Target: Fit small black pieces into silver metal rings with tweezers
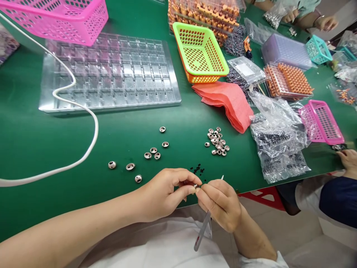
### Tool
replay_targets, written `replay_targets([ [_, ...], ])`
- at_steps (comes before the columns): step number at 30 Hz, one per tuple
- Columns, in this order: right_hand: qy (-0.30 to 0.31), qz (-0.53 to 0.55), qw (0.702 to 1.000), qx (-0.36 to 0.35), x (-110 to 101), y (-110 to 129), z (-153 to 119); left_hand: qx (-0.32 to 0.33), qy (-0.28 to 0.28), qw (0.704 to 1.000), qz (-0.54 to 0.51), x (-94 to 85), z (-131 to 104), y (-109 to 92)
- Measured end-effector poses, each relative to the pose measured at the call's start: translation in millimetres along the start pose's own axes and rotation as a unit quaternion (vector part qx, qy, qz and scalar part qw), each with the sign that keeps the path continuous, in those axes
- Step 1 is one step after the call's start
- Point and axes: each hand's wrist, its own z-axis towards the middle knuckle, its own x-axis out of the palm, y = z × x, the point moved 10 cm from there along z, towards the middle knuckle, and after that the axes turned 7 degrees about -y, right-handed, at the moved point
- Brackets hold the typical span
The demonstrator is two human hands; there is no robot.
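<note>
- Left hand pinches small silvery metal piece near green table edge.
- Right hand wraps slim grey pointed tool.
- Open room toward round white cable.

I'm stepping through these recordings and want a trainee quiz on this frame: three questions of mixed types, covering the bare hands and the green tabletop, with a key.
1. Multiple choice: what holds the slender grey pointed tool?
a) the left hand
b) the right hand
c) neither hand

2. True or false: the lime-green perforated plastic basket is turned upside down.

3. Short answer: what colour are the tiny loose pieces on the green tabletop, between the hands and the cluster of small hollow silver metal parts?

Key:
1: b.
2: False; its opening faces up.
3: Black.
</note>
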Motion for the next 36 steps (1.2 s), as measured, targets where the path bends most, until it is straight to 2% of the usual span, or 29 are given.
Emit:
replay_targets([
  [8, -0.043, 0.017, 0.996, 0.077, -5.6, -14.1, 1.9, -0.079, 0.004, 0.990, -0.114, 4.8, 4.1, 20.4],
  [14, -0.076, 0.041, 0.985, 0.148, -14.5, -25.2, 4.5, -0.088, 0.000, 0.987, -0.135, 4.3, 7.4, 17.8],
  [17, -0.128, 0.065, 0.964, 0.225, -26.3, -38.4, -3.0, -0.084, -0.011, 0.989, -0.122, 1.4, 8.0, 18.8],
  [20, -0.199, 0.089, 0.927, 0.304, -36.5, -55.2, -16.3, -0.077, -0.017, 0.991, -0.108, -0.6, 8.1, 19.7],
  [23, -0.238, 0.090, 0.904, 0.343, -41.8, -67.7, -27.1, -0.065, -0.025, 0.994, -0.086, -2.8, 8.3, 19.0],
  [28, -0.228, 0.150, 0.891, 0.363, -42.9, -74.3, -34.9, -0.022, -0.058, 0.998, -0.018, -9.5, 8.8, 13.9],
  [36, -0.159, 0.237, 0.878, 0.384, -31.0, -57.3, -32.3, -0.018, -0.078, 0.997, -0.009, -12.6, 9.6, 18.2],
])
